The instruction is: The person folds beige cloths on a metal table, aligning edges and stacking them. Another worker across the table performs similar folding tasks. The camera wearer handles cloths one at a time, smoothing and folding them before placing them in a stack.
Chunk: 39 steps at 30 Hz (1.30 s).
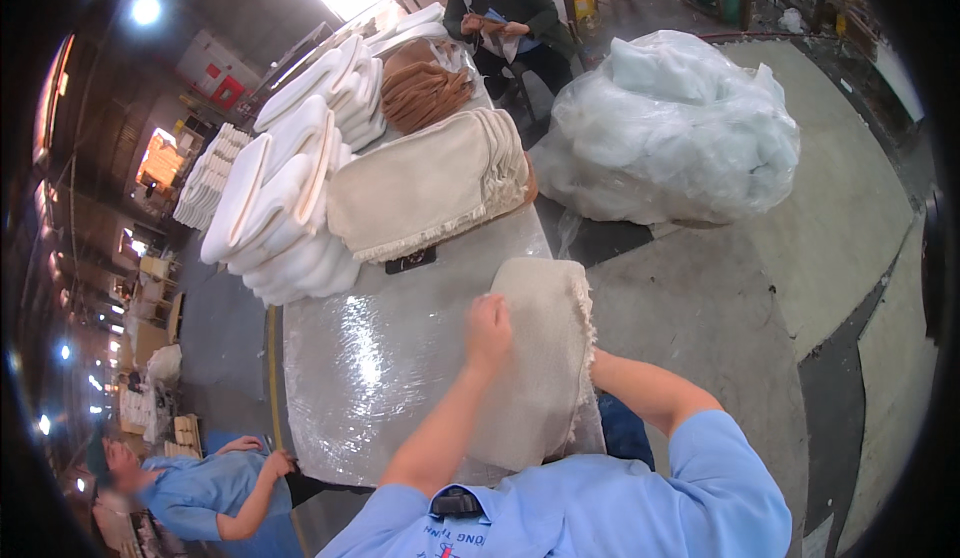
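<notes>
My left hand (488,320) is fisted, pinching the beige fringed cloth (540,358) flat on the wrapped table (370,368); right hand hidden underneath, grip unclear. Mid-fold, I reckon; next needs edges squared.

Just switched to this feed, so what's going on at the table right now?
A person in a light blue shirt is handling a beige fringed cloth cover on a table wrapped in clear plastic film. The left hand presses down on it as a fist; the right hand is hidden under or behind the cloth. Farther along the table lie a stack of matching beige covers, white cushions and brown covers. Another person works at the far end.
</notes>
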### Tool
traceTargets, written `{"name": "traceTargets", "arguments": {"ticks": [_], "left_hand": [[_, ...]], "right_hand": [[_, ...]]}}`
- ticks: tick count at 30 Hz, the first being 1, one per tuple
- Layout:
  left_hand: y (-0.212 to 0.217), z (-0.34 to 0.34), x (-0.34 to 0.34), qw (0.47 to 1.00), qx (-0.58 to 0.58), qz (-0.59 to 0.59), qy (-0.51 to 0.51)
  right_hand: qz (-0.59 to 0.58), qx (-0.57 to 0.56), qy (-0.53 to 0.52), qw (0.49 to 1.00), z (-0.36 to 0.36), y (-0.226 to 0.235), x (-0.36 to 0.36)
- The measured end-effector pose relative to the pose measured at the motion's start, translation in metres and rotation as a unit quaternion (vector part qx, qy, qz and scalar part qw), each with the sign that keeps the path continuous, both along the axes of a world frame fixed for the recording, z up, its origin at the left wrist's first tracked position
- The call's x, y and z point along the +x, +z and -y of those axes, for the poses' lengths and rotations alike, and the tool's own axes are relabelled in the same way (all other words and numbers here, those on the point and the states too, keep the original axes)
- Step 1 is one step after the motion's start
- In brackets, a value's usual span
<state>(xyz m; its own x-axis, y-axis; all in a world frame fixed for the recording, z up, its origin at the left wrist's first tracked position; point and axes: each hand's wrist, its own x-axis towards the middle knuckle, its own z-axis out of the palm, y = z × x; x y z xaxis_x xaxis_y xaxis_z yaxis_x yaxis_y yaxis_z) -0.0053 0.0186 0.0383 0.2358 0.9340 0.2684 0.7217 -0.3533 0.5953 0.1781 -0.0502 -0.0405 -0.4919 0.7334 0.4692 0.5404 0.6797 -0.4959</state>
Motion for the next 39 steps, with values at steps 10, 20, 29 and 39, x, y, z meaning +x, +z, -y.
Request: {"name": "traceTargets", "arguments": {"ticks": [10, 20, 29, 39], "left_hand": [[-0.053, -0.062, 0.005, 0.973, -0.214, -0.018, 0.083], [-0.052, -0.058, 0.004, 0.972, -0.207, 0.001, 0.109], [-0.052, -0.059, 0.003, 0.977, -0.184, 0.007, 0.106], [-0.057, -0.061, 0.004, 0.978, -0.171, 0.0, 0.116]], "right_hand": [[0.0, -0.029, -0.008, 1.0, 0.01, -0.012, 0.002], [0.005, -0.033, -0.018, 0.999, 0.008, -0.015, 0.0], [0.006, -0.031, -0.032, 0.999, 0.011, -0.016, -0.001], [0.005, -0.024, -0.057, 0.998, 0.013, -0.02, 0.003]]}}
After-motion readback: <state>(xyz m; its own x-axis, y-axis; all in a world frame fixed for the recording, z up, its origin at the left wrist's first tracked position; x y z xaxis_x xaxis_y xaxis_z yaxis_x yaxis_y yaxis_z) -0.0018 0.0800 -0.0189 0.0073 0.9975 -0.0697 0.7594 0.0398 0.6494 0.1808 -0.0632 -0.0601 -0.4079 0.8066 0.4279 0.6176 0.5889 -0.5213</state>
